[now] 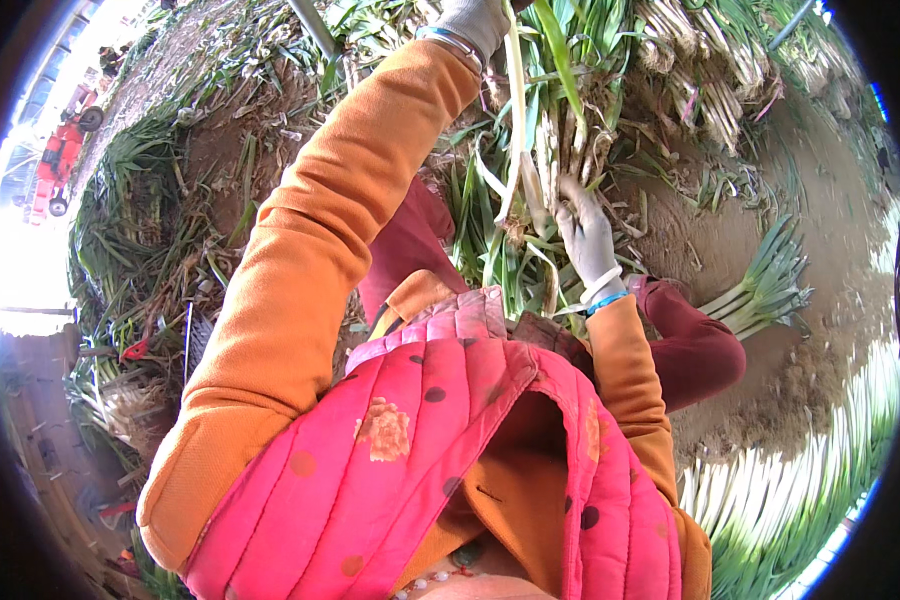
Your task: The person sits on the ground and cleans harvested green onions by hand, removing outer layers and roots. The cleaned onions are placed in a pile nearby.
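Observation:
My left hand [481, 21], in a pale glove, is at the top edge, its fingers partly cut off by the frame. From it a long green onion [519, 105] hangs, its pale stem and root end pointing down towards me. My right hand [589, 232], also gloved and slightly blurred, is below and to the right, fingers apart. Its fingertips are beside the root ends of a clump of green onions [551, 150]; whether they touch cannot be told. Loose green leaves [495, 262] lie between my knees.
Tied bundles of green onions [709, 90] lie at the upper right. A small bunch [772, 281] is on the soil beyond my right knee. A long row of onions [765, 487] lines the lower right. Leaf heaps [135, 187] are at left, with metal poles [313, 26] and a red wheeled machine [60, 157].

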Action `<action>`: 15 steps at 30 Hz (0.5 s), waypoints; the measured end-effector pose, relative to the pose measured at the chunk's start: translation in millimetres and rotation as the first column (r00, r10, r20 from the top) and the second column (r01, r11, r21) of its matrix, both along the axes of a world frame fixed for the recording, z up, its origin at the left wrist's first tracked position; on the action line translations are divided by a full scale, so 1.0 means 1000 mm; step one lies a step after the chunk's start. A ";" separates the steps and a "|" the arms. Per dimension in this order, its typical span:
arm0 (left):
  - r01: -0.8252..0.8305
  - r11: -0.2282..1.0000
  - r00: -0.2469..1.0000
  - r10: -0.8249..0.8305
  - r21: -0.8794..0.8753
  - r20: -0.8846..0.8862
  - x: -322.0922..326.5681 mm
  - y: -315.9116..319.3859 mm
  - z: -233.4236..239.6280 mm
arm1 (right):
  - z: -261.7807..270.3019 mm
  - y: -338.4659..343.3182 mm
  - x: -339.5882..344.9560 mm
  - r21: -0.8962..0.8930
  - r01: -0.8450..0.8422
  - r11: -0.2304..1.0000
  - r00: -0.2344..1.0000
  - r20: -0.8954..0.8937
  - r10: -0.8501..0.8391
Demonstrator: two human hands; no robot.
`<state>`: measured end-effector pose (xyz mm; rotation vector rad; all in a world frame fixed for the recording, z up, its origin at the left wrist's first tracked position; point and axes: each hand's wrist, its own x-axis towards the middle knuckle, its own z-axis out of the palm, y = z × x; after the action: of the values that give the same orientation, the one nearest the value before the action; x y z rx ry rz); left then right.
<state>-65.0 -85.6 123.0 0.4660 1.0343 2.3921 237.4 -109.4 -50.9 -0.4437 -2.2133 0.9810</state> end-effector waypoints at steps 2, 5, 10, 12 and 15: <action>0.029 0.999 0.998 -0.027 -0.031 0.054 0.006 -0.001 0.000 | 0.005 0.005 -0.013 -0.049 -0.097 0.994 0.994 -0.057 0.094; 0.067 0.998 0.998 -0.067 -0.004 0.009 0.012 -0.009 0.008 | 0.021 0.001 -0.039 -0.424 -0.273 0.864 0.960 -0.179 0.215; 0.497 0.839 0.862 -0.506 0.223 -0.021 0.017 -0.023 0.004 | 0.063 0.006 -0.068 -0.754 -0.316 0.576 0.949 -0.255 0.187; 0.363 0.914 0.868 -0.402 0.179 0.293 0.022 -0.018 -0.010 | 0.077 0.010 -0.072 -0.713 -0.519 0.472 0.853 -0.402 0.332; 0.413 0.885 0.832 -0.463 0.215 0.306 0.004 -0.011 -0.020 | 0.074 0.004 -0.063 -0.677 -0.494 0.545 0.869 -0.392 0.300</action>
<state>-60.6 -96.8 103.0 0.2711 0.5289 2.0331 174.8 -105.9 23.0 -0.1410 -1.5978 2.1385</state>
